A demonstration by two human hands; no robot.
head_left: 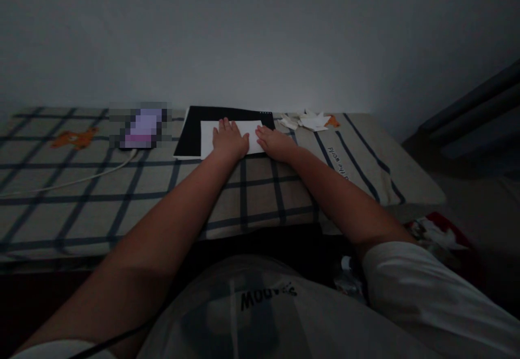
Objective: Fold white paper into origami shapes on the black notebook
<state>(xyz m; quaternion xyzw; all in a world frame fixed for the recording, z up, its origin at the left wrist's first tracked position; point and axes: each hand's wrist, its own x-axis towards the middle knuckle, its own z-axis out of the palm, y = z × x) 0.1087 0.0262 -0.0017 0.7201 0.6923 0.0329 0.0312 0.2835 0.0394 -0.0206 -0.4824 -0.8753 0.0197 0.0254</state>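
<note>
A white sheet of paper (207, 138) lies on a black flat board or notebook (189, 131) on the cloth-covered table. My left hand (230, 139) rests flat on the paper's middle, fingers spread and pointing away from me. At the paper's right edge lies my right hand (276, 141), its fingers stretched toward the left and touching the sheet. Neither hand grips anything that I can see. Part of the paper is covered by both hands.
A phone (143, 128) with a white cable (101, 174) lies to the left, near an orange cutout (75, 138). Folded white papers (312, 120) sit at the right. Below the table's right end is a red bin (447, 229); a clear bottle (347, 278) stands near my lap.
</note>
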